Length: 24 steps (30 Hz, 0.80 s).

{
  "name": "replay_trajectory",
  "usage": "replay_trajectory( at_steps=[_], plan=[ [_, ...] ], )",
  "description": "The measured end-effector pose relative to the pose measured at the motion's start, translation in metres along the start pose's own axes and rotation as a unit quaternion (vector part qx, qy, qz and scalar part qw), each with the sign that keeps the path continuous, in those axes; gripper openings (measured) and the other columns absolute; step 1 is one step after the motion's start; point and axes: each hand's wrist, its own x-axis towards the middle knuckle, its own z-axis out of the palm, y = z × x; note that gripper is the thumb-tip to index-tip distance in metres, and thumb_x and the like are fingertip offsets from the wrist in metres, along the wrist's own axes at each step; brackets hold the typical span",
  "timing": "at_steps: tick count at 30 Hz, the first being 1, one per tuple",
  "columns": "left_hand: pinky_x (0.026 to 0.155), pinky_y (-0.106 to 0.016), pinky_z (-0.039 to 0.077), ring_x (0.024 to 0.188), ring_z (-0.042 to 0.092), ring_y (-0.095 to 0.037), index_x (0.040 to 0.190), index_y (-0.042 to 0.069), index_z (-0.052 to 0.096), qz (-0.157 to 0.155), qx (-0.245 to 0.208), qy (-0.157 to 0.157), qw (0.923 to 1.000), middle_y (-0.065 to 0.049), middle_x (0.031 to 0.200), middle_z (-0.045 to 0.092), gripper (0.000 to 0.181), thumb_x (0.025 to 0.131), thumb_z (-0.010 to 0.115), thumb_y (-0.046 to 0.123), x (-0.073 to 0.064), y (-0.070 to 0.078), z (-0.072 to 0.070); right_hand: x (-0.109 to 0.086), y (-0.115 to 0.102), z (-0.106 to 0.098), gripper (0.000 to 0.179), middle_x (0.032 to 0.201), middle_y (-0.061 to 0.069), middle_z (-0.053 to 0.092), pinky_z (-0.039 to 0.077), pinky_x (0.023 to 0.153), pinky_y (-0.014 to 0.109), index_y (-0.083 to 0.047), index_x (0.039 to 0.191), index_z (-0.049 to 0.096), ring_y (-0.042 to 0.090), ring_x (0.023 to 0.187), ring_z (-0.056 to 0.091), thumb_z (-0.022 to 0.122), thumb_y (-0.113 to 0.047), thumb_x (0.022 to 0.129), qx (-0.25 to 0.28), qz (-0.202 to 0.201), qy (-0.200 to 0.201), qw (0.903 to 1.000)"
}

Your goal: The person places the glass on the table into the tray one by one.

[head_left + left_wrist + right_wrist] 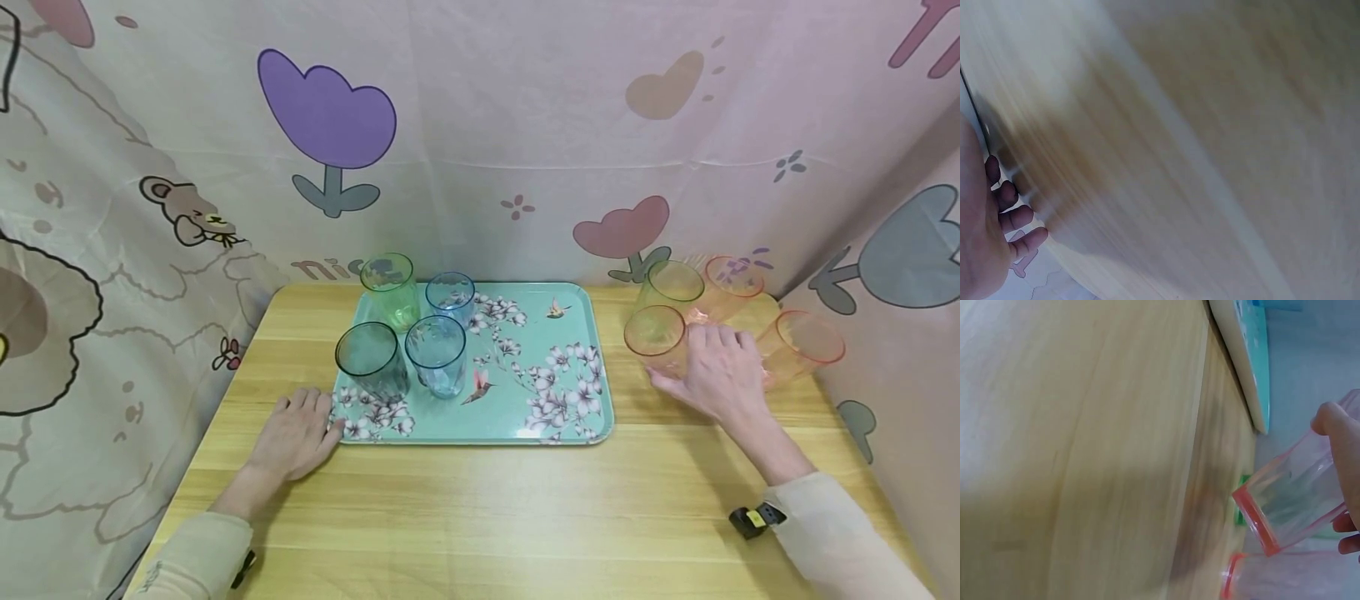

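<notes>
My right hand holds an orange-rimmed clear tumbler between thumb and fingers. In the right wrist view that tumbler is tilted, its orange base toward the table. Close behind the hand are a green tumbler and two more orange ones, one at the back, one at the right. My left hand lies on the table, fingers relaxed, its thumb at the near left corner of a turquoise flowered tray. In the left wrist view its fingertips are loosely bent with nothing in them.
On the tray's left half stand a green tumbler, a small blue one, a larger blue one and a dark grey one. A printed curtain hangs along the back and sides of the wooden table.
</notes>
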Motion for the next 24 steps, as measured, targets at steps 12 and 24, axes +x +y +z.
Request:
replay_trajectory(
  at_steps=[12, 24],
  plan=[
    [0.084, -0.053, 0.044, 0.099, 0.054, -0.034, 0.11, 0.002, 0.054, -0.001, -0.002, 0.004, 1.0, -0.017, 0.103, 0.06, 0.036, 0.101, 0.053, 0.037, 0.0, 0.0, 0.0, 0.018, -0.019, 0.0, 0.083, 0.071, 0.019, 0.053, 0.04, 0.065, 0.048, 0.001, 0.079, 0.049, 0.042, 0.07, 0.055, 0.039, -0.081, 0.08, 0.008, -0.031, -0.025, 0.9992],
    [0.084, -0.053, 0.044, 0.098, 0.054, -0.034, 0.109, 0.002, 0.054, -0.001, -0.003, 0.004, 1.0, -0.017, 0.103, 0.06, 0.035, 0.101, 0.054, 0.037, 0.0, 0.0, -0.001, 0.036, -0.038, 0.006, 0.079, 0.068, 0.02, 0.056, 0.041, 0.068, 0.049, 0.001, 0.079, 0.05, 0.043, 0.068, 0.059, 0.05, -0.078, 0.077, 0.023, -0.054, -0.004, 0.9983]
  ],
)
